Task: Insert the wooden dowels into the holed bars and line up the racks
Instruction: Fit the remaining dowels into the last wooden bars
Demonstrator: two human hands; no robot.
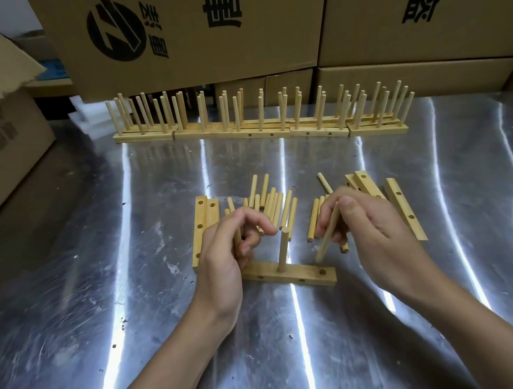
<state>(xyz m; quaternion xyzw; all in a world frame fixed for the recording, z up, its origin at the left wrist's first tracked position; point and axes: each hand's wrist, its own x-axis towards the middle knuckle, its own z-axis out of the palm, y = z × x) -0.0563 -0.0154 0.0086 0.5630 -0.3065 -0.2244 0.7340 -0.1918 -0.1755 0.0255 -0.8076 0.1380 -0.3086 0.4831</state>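
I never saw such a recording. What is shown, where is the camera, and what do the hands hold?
No machine: a person works with bare hands, and the one camera sits on the head, looking down. On the metal table lies a holed bar with an upright dowel in it. The right hand pinches a tilted dowel near the bar's empty right hole. The left hand seems to grip another dowel at the bar's left end. Loose dowels and spare bars lie behind; finished racks stand in a row farther back.
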